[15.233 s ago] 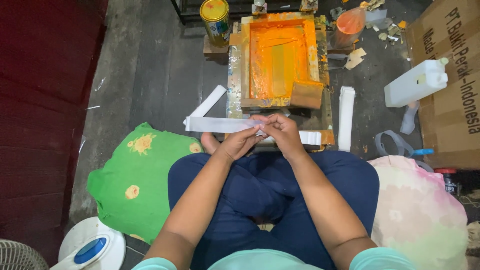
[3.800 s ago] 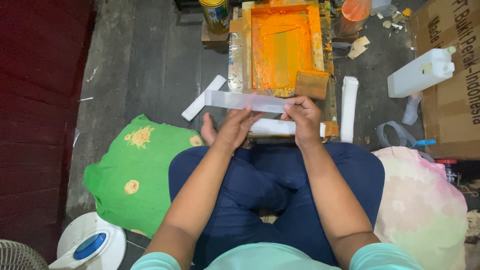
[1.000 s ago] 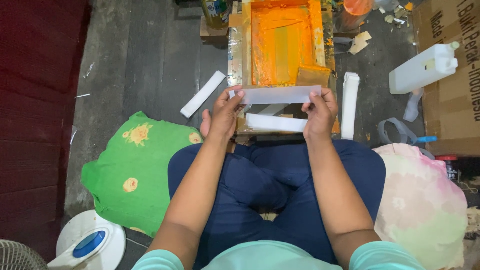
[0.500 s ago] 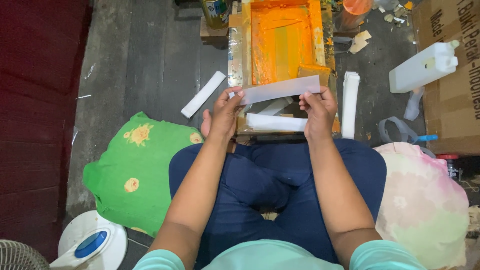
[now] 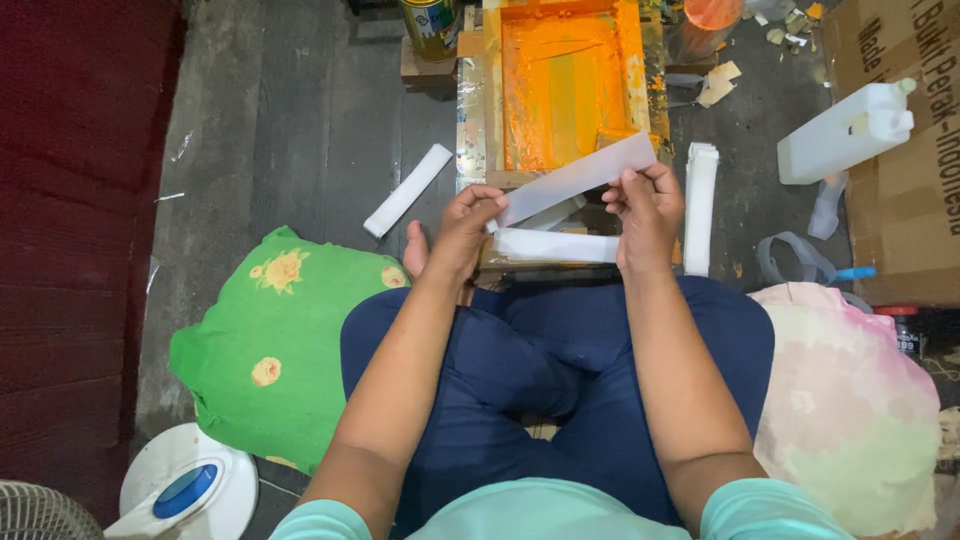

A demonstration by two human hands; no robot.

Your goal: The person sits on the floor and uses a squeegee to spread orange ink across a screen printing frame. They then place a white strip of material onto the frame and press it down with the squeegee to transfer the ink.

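Strip tilts more than half a second back: right end now higher, up over the orange frame, left end lower.

Head view: left hand (image 5: 462, 225) pinches the lower left end of the white strip (image 5: 575, 178), fingers closed on it. Right hand (image 5: 648, 205) grips the strip near its upper right end, thumb and fingers clamped on the edge. Strip is held in the air, slanting up to the right, in front of the orange printing frame (image 5: 570, 85), which is smeared with orange ink. Below the held strip, a second white strip (image 5: 555, 246) lies flat between both hands on the low board at the frame's near edge. A stack of white strips (image 5: 700, 205) stands just right of the right hand. One loose strip (image 5: 407, 190) lies on the floor (image 5: 300, 130), left of the frame. Green cushion (image 5: 275, 350) sits by the left knee, pink cushion (image 5: 850, 410) by the right. White jug (image 5: 845, 130) at the right, near the cardboard box (image 5: 915, 150). Person sits cross-legged in dark blue trousers.
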